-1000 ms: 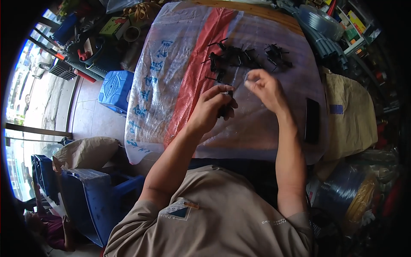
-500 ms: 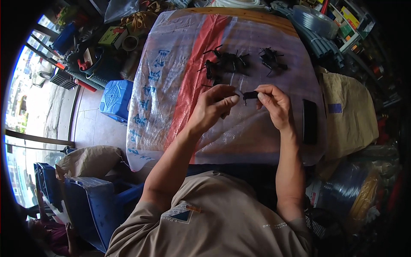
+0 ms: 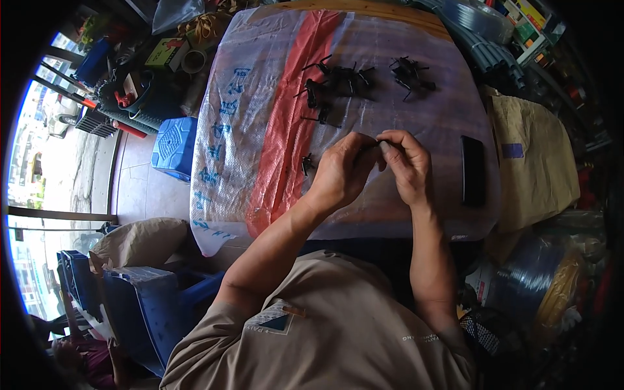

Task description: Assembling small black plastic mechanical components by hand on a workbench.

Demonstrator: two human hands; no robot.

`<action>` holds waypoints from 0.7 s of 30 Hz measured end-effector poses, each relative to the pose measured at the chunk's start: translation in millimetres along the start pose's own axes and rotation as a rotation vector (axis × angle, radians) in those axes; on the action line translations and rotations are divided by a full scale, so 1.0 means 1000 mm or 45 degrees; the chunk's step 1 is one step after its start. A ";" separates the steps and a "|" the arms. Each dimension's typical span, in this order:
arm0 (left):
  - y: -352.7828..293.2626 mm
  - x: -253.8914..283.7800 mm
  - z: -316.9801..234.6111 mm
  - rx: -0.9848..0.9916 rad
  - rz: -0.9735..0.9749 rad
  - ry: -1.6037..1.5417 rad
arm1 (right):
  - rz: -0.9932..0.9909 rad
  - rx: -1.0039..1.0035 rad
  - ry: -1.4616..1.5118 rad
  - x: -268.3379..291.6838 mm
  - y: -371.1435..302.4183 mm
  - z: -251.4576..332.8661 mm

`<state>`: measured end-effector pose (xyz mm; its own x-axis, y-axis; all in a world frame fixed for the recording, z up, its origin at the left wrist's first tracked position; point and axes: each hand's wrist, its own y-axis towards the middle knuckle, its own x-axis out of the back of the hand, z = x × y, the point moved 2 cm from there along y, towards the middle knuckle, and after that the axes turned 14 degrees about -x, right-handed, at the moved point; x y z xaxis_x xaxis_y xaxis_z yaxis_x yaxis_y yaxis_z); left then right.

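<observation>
My left hand (image 3: pixel 342 170) and my right hand (image 3: pixel 408 168) meet above the near-middle of the covered table. Between them is a small dark part (image 3: pixel 370 144), mostly hidden by my fingers. Both hands are closed on it, with the right thumb and forefinger pinching its end. A little black pronged piece (image 3: pixel 307 164) lies just left of my left hand. Farther off lie several more black pronged pieces (image 3: pixel 351 79) in a loose cluster. To their right sits another bunch of black pieces (image 3: pixel 409 77).
A woven plastic sheet (image 3: pixel 247 156) with a red stripe covers the table. A flat black phone-like slab (image 3: pixel 472 170) lies by its right edge. Nearby are a blue plastic stool (image 3: pixel 174 148), a tan sack (image 3: pixel 536 162) and grey pipes (image 3: pixel 487 52). A person (image 3: pixel 91 357) shows at lower left.
My hands have drawn together, and the left has moved right, showing the little black piece beside it. The part, visible before in my right fingertips, is now mostly covered.
</observation>
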<state>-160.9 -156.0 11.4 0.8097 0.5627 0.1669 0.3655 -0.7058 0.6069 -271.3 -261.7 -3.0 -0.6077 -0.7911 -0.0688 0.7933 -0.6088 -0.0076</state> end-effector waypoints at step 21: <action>-0.006 0.008 -0.010 0.773 0.154 -0.687 | 0.152 -0.179 -0.128 0.017 -0.017 0.003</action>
<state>-161.4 -142.7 17.0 0.9122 0.2928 -0.2868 0.3212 -0.9453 0.0564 -295.4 -264.7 -0.5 -0.5038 -0.8635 0.0223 0.8529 -0.5014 -0.1453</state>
